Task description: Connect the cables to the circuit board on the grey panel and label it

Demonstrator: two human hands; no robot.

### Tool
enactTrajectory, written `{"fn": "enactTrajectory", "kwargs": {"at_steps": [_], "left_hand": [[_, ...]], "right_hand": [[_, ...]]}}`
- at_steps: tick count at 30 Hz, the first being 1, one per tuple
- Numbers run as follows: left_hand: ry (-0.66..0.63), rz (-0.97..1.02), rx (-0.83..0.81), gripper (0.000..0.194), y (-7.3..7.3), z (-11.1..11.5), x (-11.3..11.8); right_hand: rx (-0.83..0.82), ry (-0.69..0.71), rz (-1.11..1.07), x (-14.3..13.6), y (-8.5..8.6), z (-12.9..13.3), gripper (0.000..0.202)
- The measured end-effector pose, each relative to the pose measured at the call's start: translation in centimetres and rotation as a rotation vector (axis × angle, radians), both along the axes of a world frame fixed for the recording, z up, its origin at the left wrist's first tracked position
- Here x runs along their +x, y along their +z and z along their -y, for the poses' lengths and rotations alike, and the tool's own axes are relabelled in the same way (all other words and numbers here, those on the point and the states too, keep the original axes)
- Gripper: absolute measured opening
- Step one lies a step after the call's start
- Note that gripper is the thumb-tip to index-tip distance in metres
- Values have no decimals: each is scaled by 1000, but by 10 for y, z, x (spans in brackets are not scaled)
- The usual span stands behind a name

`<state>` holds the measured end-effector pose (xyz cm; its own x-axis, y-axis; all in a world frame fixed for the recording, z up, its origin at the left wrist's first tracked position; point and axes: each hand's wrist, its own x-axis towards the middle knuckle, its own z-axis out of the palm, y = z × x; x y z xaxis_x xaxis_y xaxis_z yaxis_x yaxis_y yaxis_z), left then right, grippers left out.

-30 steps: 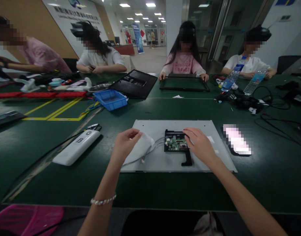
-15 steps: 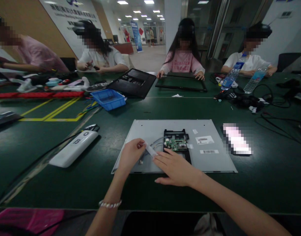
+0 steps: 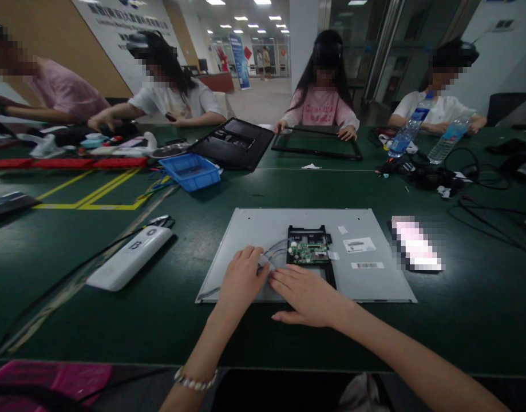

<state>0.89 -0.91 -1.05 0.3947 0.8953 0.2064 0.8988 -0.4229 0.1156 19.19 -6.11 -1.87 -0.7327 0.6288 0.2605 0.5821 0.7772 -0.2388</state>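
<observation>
A grey display panel lies flat with its back up, and a black frame with a green circuit board sits on it. Grey cables run left from the board. A short strip of translucent tape lies across the cables. My left hand has its fingers and thumb closed around the strip, low over the panel, hiding part of the cables. Flat and with its fingers stretched out, my right hand rests on the panel, its fingertips at the strip's right end.
A white power bank with a cable lies on the left, a phone on the right. Beyond are a blue bin, a black cover and two bottles. Several people sit across the green table; one holds a black bezel.
My left hand has moved right and down over the cables, bringing the free end of the tape strip toward my right fingertips. My right hand has stayed in place.
</observation>
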Motion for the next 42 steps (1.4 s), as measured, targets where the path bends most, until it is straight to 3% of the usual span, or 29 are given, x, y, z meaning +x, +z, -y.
{"fn": "enactTrajectory", "kwargs": {"at_steps": [17,22,25,28,31,33,37,42], "left_hand": [[55,11,-22,18,0,5,1],[58,29,6,18,-1,5,1],[60,45,23,17,-2,6,1],[60,77,27,19,-2,6,0],[65,116,20,21,-2,7,-1],[67,150,14,20,-1,6,-1],[54,232,58,23,4,7,1],[7,309,147,27,18,8,9]], "right_hand": [[49,-4,46,-4,-2,3,64],[27,27,-10,0,7,1,53],[35,-15,-83,20,19,-6,40],[43,-244,-157,57,25,-18,36],[49,-498,-138,102,17,-32,35],[40,-591,-91,128,7,-40,34],[-10,-644,-40,157,-10,-51,31],[-8,-616,-23,162,-21,-60,27]]}}
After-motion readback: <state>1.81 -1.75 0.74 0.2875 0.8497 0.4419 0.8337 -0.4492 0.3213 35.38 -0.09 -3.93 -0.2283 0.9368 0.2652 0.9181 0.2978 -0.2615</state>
